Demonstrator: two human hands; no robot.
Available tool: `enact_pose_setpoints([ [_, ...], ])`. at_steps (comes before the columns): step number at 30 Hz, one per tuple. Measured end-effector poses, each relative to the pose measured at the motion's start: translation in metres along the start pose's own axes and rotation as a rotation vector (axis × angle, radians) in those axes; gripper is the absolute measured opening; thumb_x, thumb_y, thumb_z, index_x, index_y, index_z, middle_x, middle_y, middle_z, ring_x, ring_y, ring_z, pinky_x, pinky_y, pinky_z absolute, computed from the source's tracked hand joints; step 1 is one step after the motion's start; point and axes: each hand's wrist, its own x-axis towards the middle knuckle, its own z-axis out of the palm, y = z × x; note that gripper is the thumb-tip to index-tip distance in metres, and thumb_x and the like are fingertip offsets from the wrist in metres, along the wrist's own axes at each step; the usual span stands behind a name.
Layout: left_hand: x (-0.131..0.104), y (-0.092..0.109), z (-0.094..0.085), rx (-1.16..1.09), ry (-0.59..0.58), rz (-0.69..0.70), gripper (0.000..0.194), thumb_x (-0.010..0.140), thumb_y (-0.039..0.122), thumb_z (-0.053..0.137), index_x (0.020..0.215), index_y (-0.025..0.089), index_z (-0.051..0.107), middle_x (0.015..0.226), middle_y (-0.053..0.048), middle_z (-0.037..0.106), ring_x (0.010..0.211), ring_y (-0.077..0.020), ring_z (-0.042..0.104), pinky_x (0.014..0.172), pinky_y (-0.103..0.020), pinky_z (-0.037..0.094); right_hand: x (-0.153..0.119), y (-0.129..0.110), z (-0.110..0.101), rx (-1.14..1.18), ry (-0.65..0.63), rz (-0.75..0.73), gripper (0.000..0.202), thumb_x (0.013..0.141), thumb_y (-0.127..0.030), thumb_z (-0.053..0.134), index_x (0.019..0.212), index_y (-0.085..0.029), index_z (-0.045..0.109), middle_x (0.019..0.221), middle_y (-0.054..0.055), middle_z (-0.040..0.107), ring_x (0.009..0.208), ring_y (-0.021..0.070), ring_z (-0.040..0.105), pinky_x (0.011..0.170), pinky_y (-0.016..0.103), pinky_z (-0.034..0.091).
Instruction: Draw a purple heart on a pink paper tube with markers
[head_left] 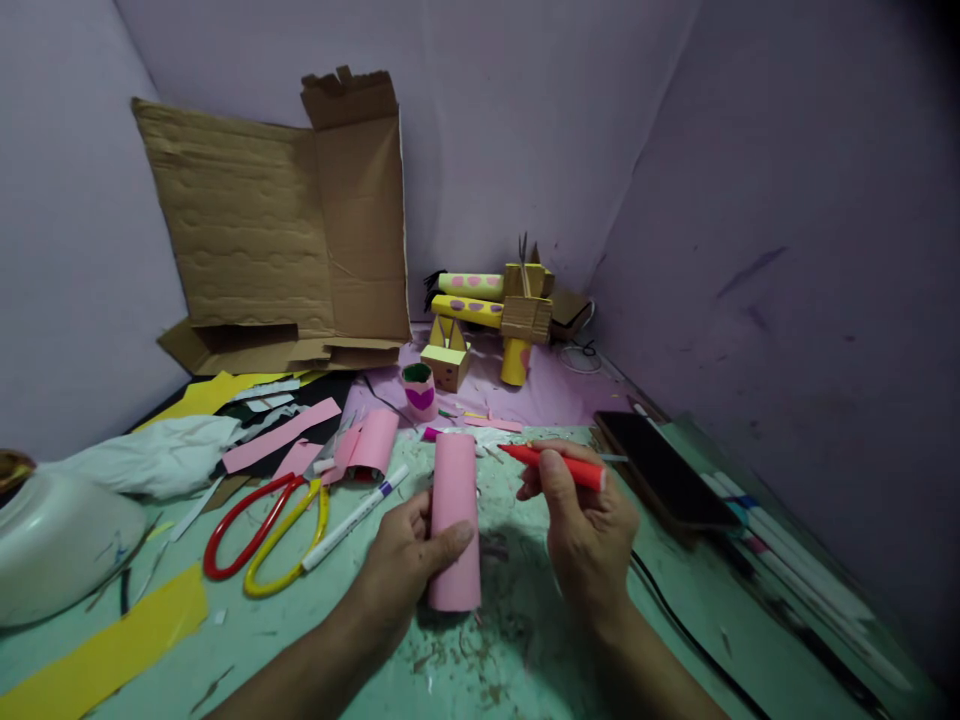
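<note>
My left hand [411, 550] is closed around the lower left side of a pink paper tube [455, 500], its thumb lying across the front. The tube stands nearly lengthwise to my view, and its pink surface shows no marks. In my right hand [589, 520] is a red marker [562, 468], gripped between thumb and fingers. The marker's red tip points left toward the tube's upper part, with a gap between them. Left of the tube, a white marker [356, 518] lies beside scissors with red and yellow handles [259, 545].
Behind are a cardboard sheet [255, 220], a small decorated box [448, 368], a pink cup with a purple heart [418, 392] and yellow tubes [469, 310]. A phone [664, 470] and several markers [810, 570] lie right. Yellow paper [112, 650] lies front left.
</note>
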Motion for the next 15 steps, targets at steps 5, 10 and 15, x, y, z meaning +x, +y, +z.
enact_pose_setpoints([
  [5, -0.001, 0.001, -0.004, -0.038, -0.035, -0.025, 0.054, 0.049, 0.025, 0.088, 0.096, 0.014, 0.064, 0.085, -0.006, 0.066, 0.081, -0.0213, 0.059, 0.072, -0.030, 0.047, 0.000, 0.001, 0.000, -0.010, -0.079, 0.044, 0.015, 0.087, -0.029, 0.056, 0.082, -0.017, 0.064, 0.061, -0.003, 0.061, 0.047, 0.0110, 0.057, 0.047, 0.025, 0.049],
  [10, -0.001, 0.000, -0.002, -0.043, -0.067, -0.023, 0.045, 0.051, 0.023, 0.086, 0.090, 0.012, 0.065, 0.075, -0.004, 0.066, 0.072, -0.0190, 0.059, 0.066, -0.028, 0.046, -0.007, 0.001, 0.001, -0.118, -0.278, -0.122, 0.015, 0.089, -0.022, 0.052, 0.079, -0.018, 0.064, 0.059, -0.002, 0.061, 0.049, 0.0119, 0.058, 0.050, 0.026, 0.048],
  [15, 0.001, -0.003, -0.001, -0.027, -0.031, -0.010, 0.042, 0.053, 0.021, 0.084, 0.090, 0.012, 0.066, 0.072, -0.003, 0.066, 0.069, -0.0182, 0.059, 0.065, -0.028, 0.046, -0.008, -0.002, 0.003, -0.170, -0.329, -0.221, 0.013, 0.087, -0.018, 0.053, 0.081, -0.018, 0.064, 0.062, 0.000, 0.065, 0.050, 0.0130, 0.060, 0.049, 0.026, 0.049],
])
